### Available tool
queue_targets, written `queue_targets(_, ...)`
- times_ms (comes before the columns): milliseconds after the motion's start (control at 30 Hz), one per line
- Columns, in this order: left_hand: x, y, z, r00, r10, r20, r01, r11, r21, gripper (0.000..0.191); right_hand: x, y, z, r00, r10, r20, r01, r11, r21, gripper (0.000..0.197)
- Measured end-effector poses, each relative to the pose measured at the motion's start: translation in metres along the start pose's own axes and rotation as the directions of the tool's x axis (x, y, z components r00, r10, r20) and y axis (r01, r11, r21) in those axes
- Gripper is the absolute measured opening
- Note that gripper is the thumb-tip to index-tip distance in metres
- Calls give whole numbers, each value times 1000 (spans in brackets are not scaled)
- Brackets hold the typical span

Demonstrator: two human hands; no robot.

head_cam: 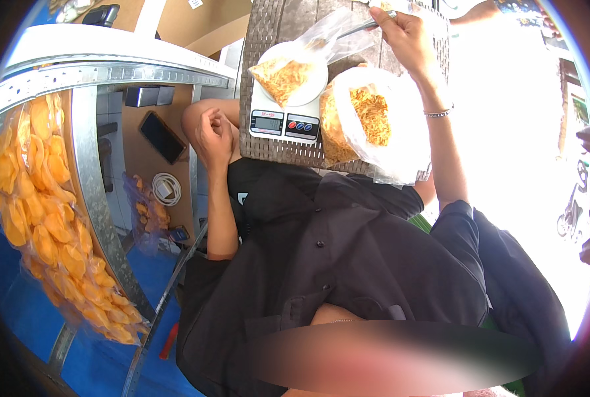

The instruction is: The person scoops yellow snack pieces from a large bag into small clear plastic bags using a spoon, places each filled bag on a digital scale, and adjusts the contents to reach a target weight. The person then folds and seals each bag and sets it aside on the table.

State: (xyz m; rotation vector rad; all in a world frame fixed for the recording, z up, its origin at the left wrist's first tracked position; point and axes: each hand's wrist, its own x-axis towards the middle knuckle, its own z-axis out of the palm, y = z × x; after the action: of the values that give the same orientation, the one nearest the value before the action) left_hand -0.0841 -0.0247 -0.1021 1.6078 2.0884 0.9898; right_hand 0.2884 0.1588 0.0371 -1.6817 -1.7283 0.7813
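My right hand [399,37], with a bracelet at its wrist, grips the handle of a metal utensil [367,26], whose far end reaches the top of a clear plastic bag [286,74]. That bag, partly filled with orange-yellow shredded food, lies tilted on the round white plate of a digital kitchen scale [284,123]. To its right stands a larger open plastic bag [370,116] of the same shreds, its rim folded outward. My left hand [215,131] rests by my knee, fingers loosely curled with nothing visible in them. The tool's far end is unclear behind the plastic.
The scale and bags are on a brown woven table [287,149]. On the left, a metal-framed shelf [96,173] holds a phone [162,137], a coiled white cable [166,189] and a bag of orange pieces [148,213]. Bags of orange slices [51,218] lie farther left.
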Motion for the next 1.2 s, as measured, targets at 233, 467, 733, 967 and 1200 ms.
queue_targets(233, 0, 0, 1, 1000, 6, -2, -6, 1000, -22, 21, -5, -12, -16, 968, 253, -11, -249, 959, 139, 44)
queue_targets(467, 0, -1, 1, 999, 30, -9, -30, 1000, -1, 22, -4, 7, -24, 970, 228, -82, -204, 952, 229, 44)
queue_targets(733, -2, -5, 2, 1000, 6, -10, -6, 1000, -19, 22, -22, 63, -67, 950, 246, -193, -132, 875, 466, 37)
queue_targets(967, -2, -10, 3, 999, 26, -32, -27, 999, -20, 20, -96, 71, -128, 871, 281, -402, -145, 931, 335, 36)
queue_targets(1200, -4, 35, -10, 925, 265, -270, -275, 962, 4, 17, -157, 46, -85, 952, 130, -277, -63, 969, 237, 29)
